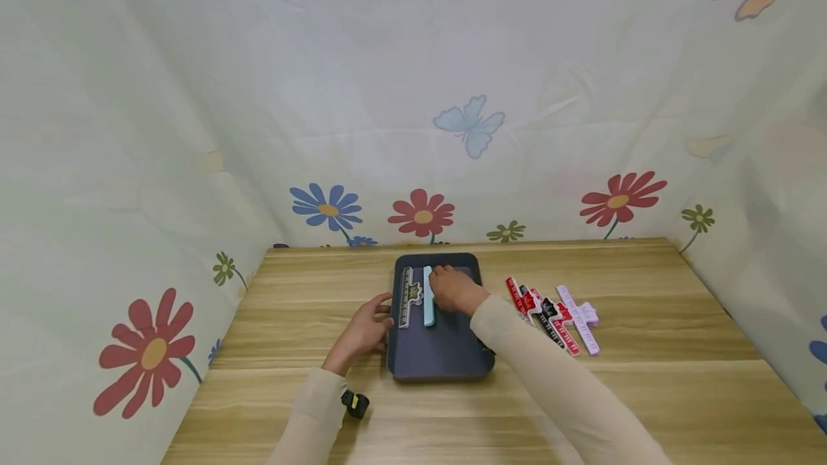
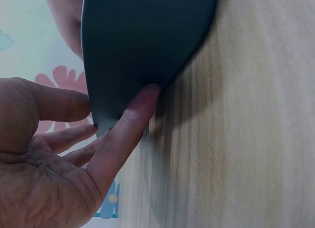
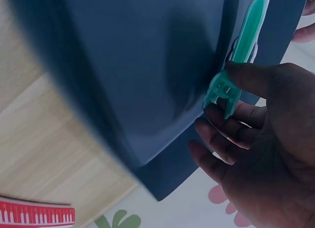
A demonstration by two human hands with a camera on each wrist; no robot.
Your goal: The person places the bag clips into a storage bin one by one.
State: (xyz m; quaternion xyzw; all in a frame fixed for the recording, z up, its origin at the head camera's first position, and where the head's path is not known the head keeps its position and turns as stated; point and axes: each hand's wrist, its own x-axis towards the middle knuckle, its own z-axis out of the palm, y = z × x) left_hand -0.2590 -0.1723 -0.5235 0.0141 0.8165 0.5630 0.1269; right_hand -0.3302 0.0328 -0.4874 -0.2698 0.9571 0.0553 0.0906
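Note:
A dark shallow tray (image 1: 446, 357) lies on the table. My right hand (image 1: 455, 289) pinches a light blue clip (image 1: 429, 307) over the tray; in the right wrist view the clip (image 3: 246, 36) looks teal, its handle between thumb and fingers. Left of it, a clear and black piano-key clip (image 1: 405, 300) with an ornate handle lies along the tray's left side. My left hand (image 1: 368, 325) is at the tray's left edge. In the left wrist view, fairly straight fingers (image 2: 123, 134) touch the outer wall of the tray (image 2: 147, 36).
To the right of the tray lie several more piano-key clips: a red one (image 1: 513, 293), a black one (image 1: 550, 329) and a lilac one (image 1: 577, 321), partly overlapping except the lilac. A flower-printed curtain (image 1: 362, 128) surrounds the wooden table (image 1: 291, 321).

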